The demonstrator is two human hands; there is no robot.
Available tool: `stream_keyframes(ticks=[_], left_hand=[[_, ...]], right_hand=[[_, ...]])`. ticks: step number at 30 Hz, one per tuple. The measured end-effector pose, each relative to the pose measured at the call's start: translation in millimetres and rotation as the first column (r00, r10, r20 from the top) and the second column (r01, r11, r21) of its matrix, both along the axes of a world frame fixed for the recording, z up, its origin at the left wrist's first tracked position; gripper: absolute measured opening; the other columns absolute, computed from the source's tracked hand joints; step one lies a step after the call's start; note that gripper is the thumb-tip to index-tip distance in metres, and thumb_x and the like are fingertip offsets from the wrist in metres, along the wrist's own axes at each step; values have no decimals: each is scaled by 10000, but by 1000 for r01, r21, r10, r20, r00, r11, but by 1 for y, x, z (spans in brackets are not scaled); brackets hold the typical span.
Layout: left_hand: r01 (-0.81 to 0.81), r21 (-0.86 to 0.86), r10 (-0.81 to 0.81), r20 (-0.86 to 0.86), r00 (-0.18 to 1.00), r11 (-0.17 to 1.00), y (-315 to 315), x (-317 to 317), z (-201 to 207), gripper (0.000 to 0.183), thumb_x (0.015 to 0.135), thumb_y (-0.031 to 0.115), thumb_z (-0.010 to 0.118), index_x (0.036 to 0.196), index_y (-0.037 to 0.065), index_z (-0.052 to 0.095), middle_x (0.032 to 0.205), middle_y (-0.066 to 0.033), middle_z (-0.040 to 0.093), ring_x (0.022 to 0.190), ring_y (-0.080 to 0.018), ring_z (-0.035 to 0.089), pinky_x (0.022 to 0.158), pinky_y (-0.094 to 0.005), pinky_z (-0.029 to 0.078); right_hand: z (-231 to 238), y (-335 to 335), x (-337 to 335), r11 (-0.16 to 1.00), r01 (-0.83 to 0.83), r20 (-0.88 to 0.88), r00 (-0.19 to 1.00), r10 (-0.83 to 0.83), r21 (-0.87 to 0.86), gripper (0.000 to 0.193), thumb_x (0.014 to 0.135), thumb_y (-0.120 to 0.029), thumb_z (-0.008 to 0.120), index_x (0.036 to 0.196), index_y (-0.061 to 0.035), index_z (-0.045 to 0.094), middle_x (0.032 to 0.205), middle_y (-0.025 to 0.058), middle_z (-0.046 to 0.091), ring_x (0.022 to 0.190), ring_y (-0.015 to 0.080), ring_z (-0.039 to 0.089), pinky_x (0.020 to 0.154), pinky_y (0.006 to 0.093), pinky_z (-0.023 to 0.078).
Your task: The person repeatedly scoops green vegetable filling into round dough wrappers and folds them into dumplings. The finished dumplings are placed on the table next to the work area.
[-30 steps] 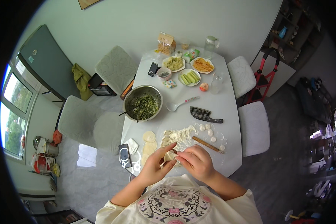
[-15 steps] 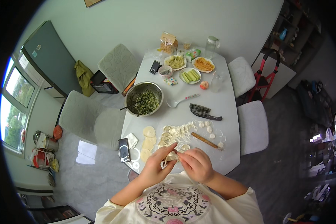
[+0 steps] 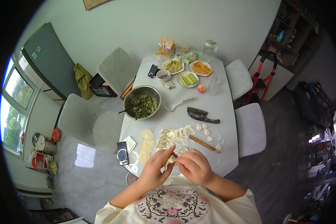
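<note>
Close to the table's near edge, my left hand (image 3: pixel 155 168) is curled round a pale dumpling (image 3: pixel 170 160), its thumb and fingers on either side. My right hand (image 3: pixel 195 167) has its fingertips pinched together on the dumpling's right edge. Just beyond my hands, several folded dumplings (image 3: pixel 162 142) lie in scattered flour (image 3: pixel 181 132). To the left, flat round dough wrappers (image 3: pixel 145 146) overlap in a column. A wooden rolling pin (image 3: pixel 204 143) lies to the right, with small round dough pieces (image 3: pixel 207 132) beyond it.
A steel bowl (image 3: pixel 157 93) of chopped green filling (image 3: pixel 144 106) stands at the left. A cleaver (image 3: pixel 201 114) and white spoon (image 3: pixel 170 106) lie mid-table. A phone (image 3: pixel 122 153) rests at the left edge. Plates of food, an apple (image 3: pixel 201 88) and a glass jug (image 3: pixel 209 50) stand farther back.
My hands stay together at the same place, with slightly shifted fingers; more of the dumpling shows between them. The whole view has tilted a little.
</note>
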State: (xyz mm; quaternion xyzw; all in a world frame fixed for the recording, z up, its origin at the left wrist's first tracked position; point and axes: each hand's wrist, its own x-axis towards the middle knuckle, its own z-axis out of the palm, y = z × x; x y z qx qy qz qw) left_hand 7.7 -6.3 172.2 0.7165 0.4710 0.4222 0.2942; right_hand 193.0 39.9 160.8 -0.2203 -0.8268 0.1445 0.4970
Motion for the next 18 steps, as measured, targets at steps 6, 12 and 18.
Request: stream_keyframes(ticks=[6,12,18], left_hand=[[12,-37,-13,-41,999,999,0,-1,5,669,787,-89,656,1421,13,468,1022,-131,625,805,-268,587,721,-346,502],[35,-31,-37,-66,997,999,4,-4,11,670,776,-86,654,1414,18,475,1025,-159,619,896,-312,612,783,-373,512],[26,-22,-27,-43,999,999,8,-7,9,656,776,-88,665,1399,33,500,1049,-130,640,871,-254,630,738,-319,510]], right_hand=[[-9,0,2,1000,-3,6,1000,3,-21,248,764,11,756,983,12,637,942,108,595,790,272,593,692,373,509],[7,6,-2,999,-37,-6,999,37,-36,276,735,16,779,993,15,679,908,97,602,763,259,580,664,354,487],[7,13,-6,992,-57,48,997,52,112,280,711,29,775,978,24,689,922,97,602,788,275,583,686,371,497]])
